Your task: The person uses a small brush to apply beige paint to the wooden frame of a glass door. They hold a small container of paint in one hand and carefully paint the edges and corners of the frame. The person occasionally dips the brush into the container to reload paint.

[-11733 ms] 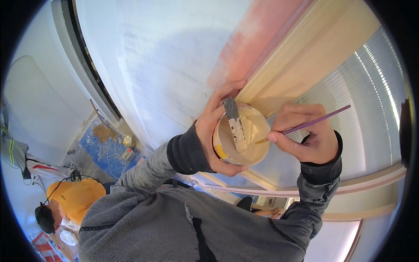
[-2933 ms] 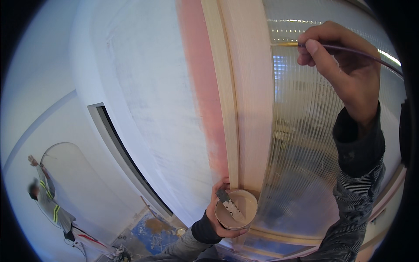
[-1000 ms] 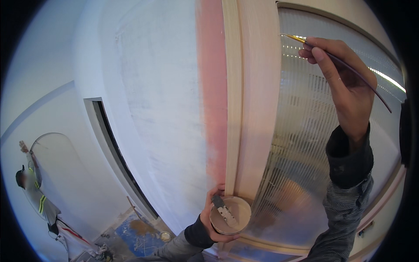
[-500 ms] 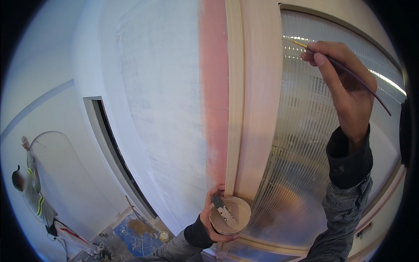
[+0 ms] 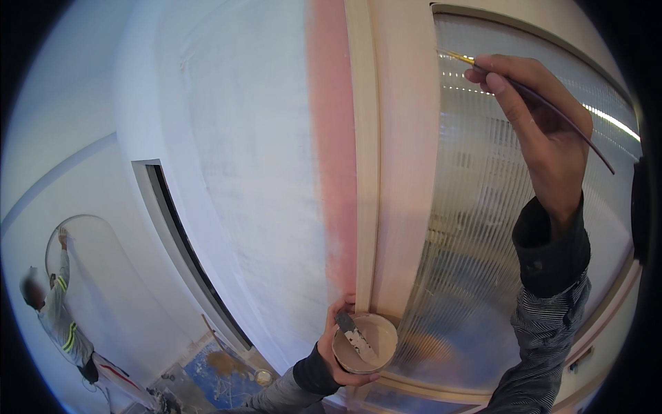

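My right hand is raised at the upper right, its fingers pinching a thin paintbrush with a dark handle and a brass-coloured ferrule. The brush tip points left, in front of the ribbed glass panel near its wooden frame. Low in the middle, my left hand is wrapped round a small round bowl of beige paint or filler. A small spatula with a dark handle rests in the bowl, its blade smeared with the same beige stuff.
Left of the wooden frame is a whitish wall with a pink strip along its edge. At the far left another person reaches up to an arched outline on the wall. A stained blue sheet covers part of the floor.
My right hand and the paintbrush have moved slightly up and left. The left hand with the bowl stays nearly still. The other person's raised arm has shifted right.
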{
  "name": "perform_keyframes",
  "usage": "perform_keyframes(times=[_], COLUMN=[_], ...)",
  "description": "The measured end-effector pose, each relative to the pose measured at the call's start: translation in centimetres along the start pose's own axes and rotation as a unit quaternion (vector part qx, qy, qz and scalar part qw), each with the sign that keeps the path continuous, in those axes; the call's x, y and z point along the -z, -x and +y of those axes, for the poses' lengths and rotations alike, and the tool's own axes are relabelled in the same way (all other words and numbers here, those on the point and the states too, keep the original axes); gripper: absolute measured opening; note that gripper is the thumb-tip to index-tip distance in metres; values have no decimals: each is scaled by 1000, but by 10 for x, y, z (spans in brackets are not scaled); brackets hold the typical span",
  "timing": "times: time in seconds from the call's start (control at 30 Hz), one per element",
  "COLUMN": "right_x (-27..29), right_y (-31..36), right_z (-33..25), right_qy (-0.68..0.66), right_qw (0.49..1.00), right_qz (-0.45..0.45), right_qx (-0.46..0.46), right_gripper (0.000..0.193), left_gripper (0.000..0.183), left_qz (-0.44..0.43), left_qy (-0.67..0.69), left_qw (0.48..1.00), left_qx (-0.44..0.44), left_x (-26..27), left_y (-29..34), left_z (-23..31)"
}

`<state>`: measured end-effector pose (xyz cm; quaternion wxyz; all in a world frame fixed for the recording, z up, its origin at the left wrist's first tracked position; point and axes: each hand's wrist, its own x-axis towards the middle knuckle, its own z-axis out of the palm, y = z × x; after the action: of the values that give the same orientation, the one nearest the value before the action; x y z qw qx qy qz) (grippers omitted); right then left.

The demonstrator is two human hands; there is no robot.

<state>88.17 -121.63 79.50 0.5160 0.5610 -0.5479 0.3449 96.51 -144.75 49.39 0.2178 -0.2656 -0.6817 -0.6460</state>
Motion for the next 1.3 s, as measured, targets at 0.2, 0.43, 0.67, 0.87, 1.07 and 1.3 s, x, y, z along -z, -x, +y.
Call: perform_keyframes(times=[0.2, 0.43, 0.67, 0.87, 1.07, 1.3], right_x=[17, 24, 4, 12, 20, 30], right_y=[4, -8, 5, 7, 7, 15], right_z=[-6, -7, -3, -9, -6, -9], right_qy=[12, 11, 7, 1, -2, -4], right_qw=[997, 997, 1000, 997, 994, 994], right_qz=[-68, -77, -21, -75, -110, -112], right_qx=[-19, -8, -6, -29, -12, -3], right_gripper=[18, 17, 15, 15, 15, 15], left_gripper=[98, 96, 93, 97, 98, 96], left_qz=[-6, -15, -8, -9, -18, -14], left_qy=[-20, -28, -32, -47, -63, -52], left_qw=[999, 999, 999, 998, 997, 998], left_qx=[-25, -42, -33, -40, -48, -45], left_x=[-2, -2, 3, 4, 2, -10], left_y=[0, -4, 0, 0, -2, 6], left_z=[-1, 15, -5, -2, -1, 1])
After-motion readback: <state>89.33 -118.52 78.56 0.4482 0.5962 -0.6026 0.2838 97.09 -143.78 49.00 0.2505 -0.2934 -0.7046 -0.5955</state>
